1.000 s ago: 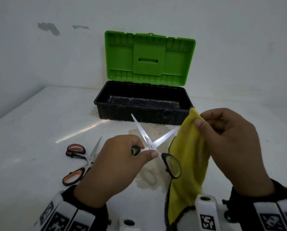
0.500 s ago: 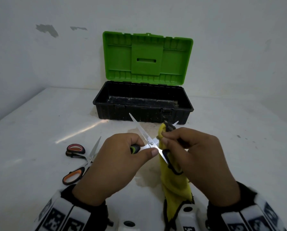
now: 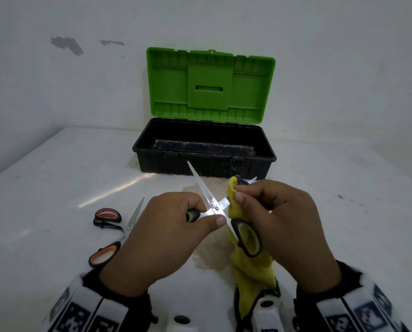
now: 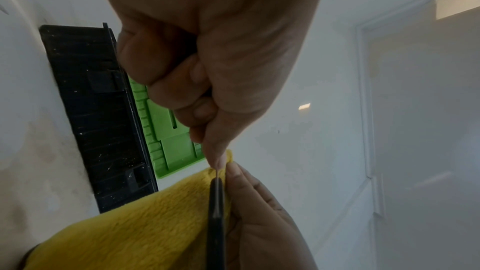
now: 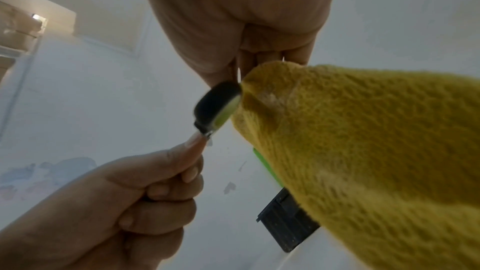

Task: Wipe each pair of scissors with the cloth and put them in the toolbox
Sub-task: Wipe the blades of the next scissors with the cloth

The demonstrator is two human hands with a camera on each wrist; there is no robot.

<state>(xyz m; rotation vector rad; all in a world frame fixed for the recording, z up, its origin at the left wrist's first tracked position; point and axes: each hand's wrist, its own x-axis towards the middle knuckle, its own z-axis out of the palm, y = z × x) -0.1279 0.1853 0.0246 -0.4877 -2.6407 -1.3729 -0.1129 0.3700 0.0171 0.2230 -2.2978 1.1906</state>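
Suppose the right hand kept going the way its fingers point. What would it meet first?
Probably the left hand: the right hand points leftward, pinching the yellow cloth round one scissor blade. Depth is uncertain.

Both hands raised side by side above the table, each gripping.

The left hand (image 3: 157, 238) is fisted round a scissors (image 3: 214, 207) handle, thumb stretched along it. The right hand (image 3: 284, 226) pinches the cloth (image 3: 253, 267) between thumb and curled fingers, knuckles up; both wrists wear patterned bands.

Head view looks down; both close, seemingly upturned wrist views share the toolbox (image 3: 203, 152).
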